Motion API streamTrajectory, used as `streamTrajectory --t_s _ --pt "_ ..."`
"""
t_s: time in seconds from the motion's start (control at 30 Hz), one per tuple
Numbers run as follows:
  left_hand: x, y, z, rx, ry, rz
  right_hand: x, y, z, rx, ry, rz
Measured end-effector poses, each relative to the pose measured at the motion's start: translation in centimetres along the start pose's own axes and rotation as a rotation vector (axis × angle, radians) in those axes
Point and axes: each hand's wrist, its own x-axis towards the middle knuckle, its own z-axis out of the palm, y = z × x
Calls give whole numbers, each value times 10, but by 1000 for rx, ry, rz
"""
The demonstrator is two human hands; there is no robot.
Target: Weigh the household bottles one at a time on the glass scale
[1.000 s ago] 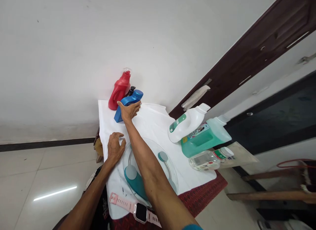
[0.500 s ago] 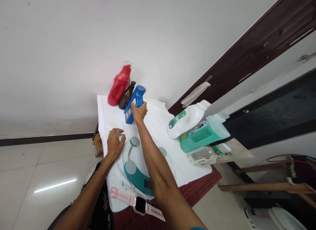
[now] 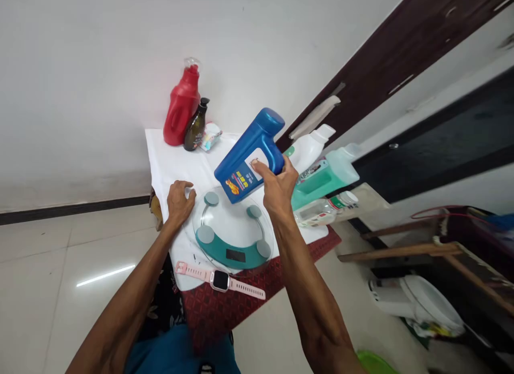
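My right hand grips a blue plastic bottle by its side and holds it tilted in the air above a round glass scale with a teal display band. The scale lies on a white cloth over a small table. My left hand rests on the cloth at the scale's left rim, fingers curled and touching the glass edge. A pink smartwatch lies flat at the table's front edge, just below the scale.
A red jug, a dark pump bottle and a small packet stand at the back by the wall. A white bottle, a green jug and a clear bottle sit at the right. A dark door frame rises behind.
My right hand has lifted the blue bottle from the back of the table and carried it toward me, over the scale. The left hand has stayed at the scale's rim.
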Motion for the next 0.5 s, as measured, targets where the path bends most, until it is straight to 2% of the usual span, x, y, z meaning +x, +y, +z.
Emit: streamTrajectory --t_s 0.07,0.17,0.3,0.43,0.5 --pt "1 1 -1 2 -6 1 -25 1 -25 -15 -5 61" --pt "3 3 -3 8 -12 9 -59 6 -47 -12 -5 138" --pt "3 6 -5 21 -22 6 -85 13 -52 -24 48 146" --pt "4 8 -8 29 -35 -4 -92 15 -51 -23 35 109" --pt "4 8 -10 31 -37 -9 -94 14 -58 23 17 79"
